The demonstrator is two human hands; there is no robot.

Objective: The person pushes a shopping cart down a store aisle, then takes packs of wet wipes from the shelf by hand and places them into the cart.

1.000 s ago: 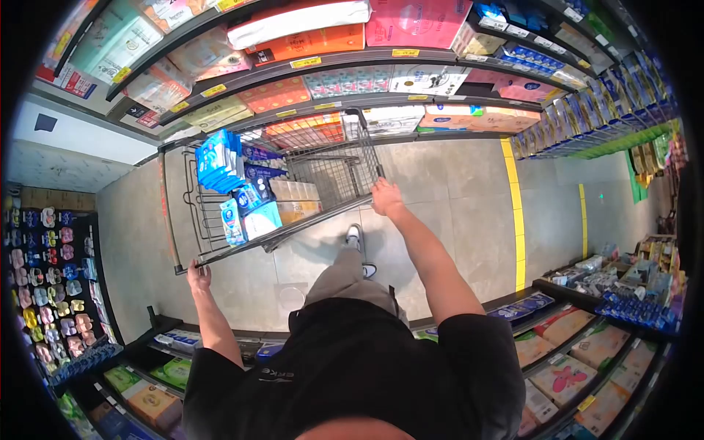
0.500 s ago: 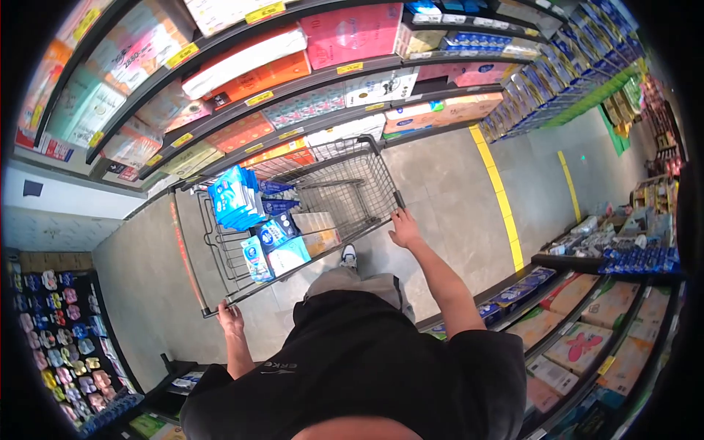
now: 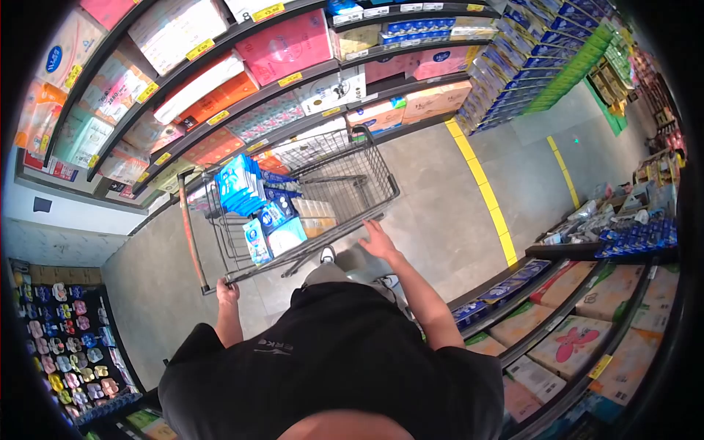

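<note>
A black wire shopping cart (image 3: 306,246) stands sideways before me, its orange-red handle (image 3: 191,240) at the left. My left hand (image 3: 229,290) is closed around the cart's near rim close to the handle. Along the same rim, toward the cart's right end, my right hand (image 3: 379,240) is open, fingers spread at the bar; whether the fingertips touch it I cannot tell. In the cart lie a stack of light-blue packs (image 3: 240,185), dark-blue packs (image 3: 276,211), a white-and-blue pack (image 3: 287,236) and a whitish-tan package (image 3: 315,217).
Shelves of boxed and packed paper goods (image 3: 284,45) curve along the far side. Nearer, at the lower right, is another shelf with packs (image 3: 572,345). A slipper rack (image 3: 70,337) stands at the left. Yellow floor tape (image 3: 484,192) crosses the aisle floor.
The far shelves and floor tape have shifted left in view. My right hand has loosened from the cart's rim, and its fingers have spread. My left hand stays on the rim.
</note>
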